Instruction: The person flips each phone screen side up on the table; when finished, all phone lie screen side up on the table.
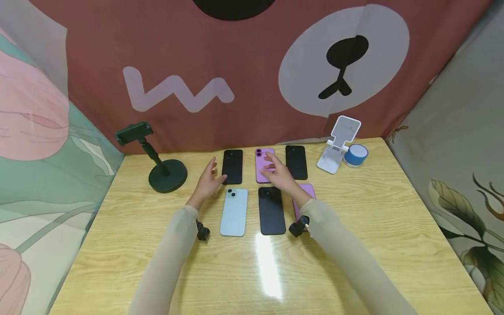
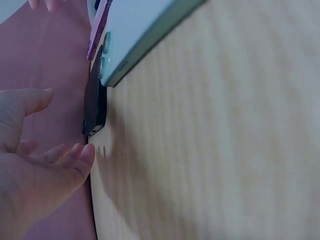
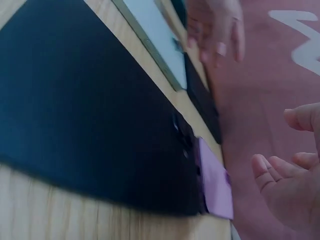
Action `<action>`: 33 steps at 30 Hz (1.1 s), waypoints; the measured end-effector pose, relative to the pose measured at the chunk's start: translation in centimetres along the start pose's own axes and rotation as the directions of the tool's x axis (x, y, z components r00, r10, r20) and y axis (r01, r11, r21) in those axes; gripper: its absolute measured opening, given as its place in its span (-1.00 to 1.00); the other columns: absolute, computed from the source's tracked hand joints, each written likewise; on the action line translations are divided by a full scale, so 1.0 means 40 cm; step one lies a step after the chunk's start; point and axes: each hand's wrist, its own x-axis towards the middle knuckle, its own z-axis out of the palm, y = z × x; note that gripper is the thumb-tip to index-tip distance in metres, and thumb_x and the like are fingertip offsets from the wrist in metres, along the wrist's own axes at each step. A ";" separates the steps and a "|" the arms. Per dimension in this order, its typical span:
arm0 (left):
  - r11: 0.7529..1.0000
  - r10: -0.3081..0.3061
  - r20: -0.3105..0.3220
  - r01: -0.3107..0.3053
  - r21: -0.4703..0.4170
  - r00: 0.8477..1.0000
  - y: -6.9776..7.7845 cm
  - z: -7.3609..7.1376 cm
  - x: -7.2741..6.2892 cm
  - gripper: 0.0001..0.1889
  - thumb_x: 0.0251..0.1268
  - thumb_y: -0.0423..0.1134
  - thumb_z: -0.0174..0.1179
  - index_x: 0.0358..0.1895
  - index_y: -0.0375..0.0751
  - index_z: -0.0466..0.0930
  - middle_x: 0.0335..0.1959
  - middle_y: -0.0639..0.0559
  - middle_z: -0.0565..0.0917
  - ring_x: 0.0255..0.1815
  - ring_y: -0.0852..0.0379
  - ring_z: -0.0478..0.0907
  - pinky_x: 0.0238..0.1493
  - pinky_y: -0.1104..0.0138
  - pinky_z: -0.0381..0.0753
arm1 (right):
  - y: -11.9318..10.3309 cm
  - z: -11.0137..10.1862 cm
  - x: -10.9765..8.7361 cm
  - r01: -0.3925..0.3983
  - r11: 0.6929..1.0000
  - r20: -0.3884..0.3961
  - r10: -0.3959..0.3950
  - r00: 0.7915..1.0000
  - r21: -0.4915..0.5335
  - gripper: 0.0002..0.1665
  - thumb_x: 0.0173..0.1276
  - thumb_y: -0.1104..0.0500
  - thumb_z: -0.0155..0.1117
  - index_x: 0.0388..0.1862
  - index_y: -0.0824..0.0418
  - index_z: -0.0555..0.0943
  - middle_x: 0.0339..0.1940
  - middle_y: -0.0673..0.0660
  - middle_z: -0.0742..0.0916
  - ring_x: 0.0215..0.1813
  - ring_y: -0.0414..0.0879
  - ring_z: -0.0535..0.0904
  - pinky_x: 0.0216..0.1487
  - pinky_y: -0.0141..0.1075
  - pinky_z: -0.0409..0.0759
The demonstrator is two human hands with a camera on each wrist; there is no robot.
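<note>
My left hand (image 1: pixel 206 181), fingers spread and holding nothing, is at the left edge of a black phone (image 1: pixel 232 166) in the back row. In the left wrist view its fingertips are close to that phone's end. My right hand (image 1: pixel 281 176) is over a purple phone (image 1: pixel 260 164), covering part of it, with thumb and fingers apart. To the right of it lies another black phone (image 1: pixel 296 162). Nearer me are a light blue phone (image 1: pixel 234 214), a dark phone (image 1: pixel 271 212) and a second purple phone (image 1: pixel 308 189), which my right forearm partly hides.
A dark green phone stand (image 1: pixel 167 176) with a round base is at the back left of the wooden table (image 1: pixel 130 227). At the back right are a white folding stand (image 1: pixel 331 158) and a blue-and-white cylinder (image 1: pixel 356 155). A printed cloth (image 1: pixel 256 57) hangs behind.
</note>
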 end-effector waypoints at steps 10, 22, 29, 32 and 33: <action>0.994 -0.104 0.018 0.104 -0.039 0.994 0.018 0.003 0.040 -0.16 0.32 -0.33 0.13 0.53 -0.08 -0.21 0.47 -0.25 0.06 0.40 -0.20 0.15 0.29 0.02 0.29 | -0.010 0.087 0.077 -0.089 0.996 0.076 0.086 0.993 0.031 -0.19 0.31 0.32 0.21 0.47 0.28 0.09 0.37 0.33 0.37 0.22 0.17 0.43 0.07 -0.13 0.52; 0.993 -0.110 0.008 0.110 -0.047 0.994 -0.007 0.002 0.060 -0.18 0.28 -0.42 0.14 0.51 -0.20 -0.14 0.40 -0.34 0.21 0.37 -0.18 0.21 0.32 0.10 0.26 | -0.014 0.125 0.123 -0.212 0.976 0.160 0.204 0.966 0.038 -0.12 0.35 0.21 0.20 0.53 0.18 -0.03 0.45 0.27 0.25 0.38 0.15 0.28 0.28 -0.05 0.35; 0.994 -0.108 0.014 0.108 0.008 0.994 -0.010 0.007 0.075 -0.20 0.28 -0.41 0.13 0.51 -0.21 -0.11 0.39 -0.32 0.24 0.37 -0.16 0.23 0.32 0.12 0.26 | -0.016 0.148 0.131 -0.255 0.967 0.220 0.246 0.944 0.014 -0.09 0.39 0.19 0.14 0.54 0.17 -0.14 0.51 0.28 0.11 0.47 0.14 0.10 0.39 -0.05 0.17; 0.995 -0.102 0.013 0.102 0.014 0.995 -0.008 0.009 0.079 -0.21 0.27 -0.43 0.12 0.50 -0.25 -0.09 0.38 -0.33 0.25 0.37 -0.17 0.23 0.32 0.11 0.26 | -0.013 0.154 0.135 -0.267 0.964 0.259 0.259 0.931 -0.006 -0.07 0.41 0.17 0.11 0.55 0.14 -0.20 0.53 0.28 0.04 0.50 0.11 0.01 0.42 -0.09 0.10; 0.995 -0.103 0.015 0.103 0.012 0.995 -0.007 0.010 0.080 -0.22 0.27 -0.43 0.12 0.50 -0.26 -0.09 0.39 -0.32 0.24 0.38 -0.16 0.22 0.32 0.12 0.26 | -0.012 0.155 0.135 -0.271 0.962 0.262 0.264 0.928 -0.007 -0.08 0.42 0.16 0.11 0.55 0.14 -0.21 0.53 0.27 0.03 0.50 0.11 0.00 0.42 -0.10 0.09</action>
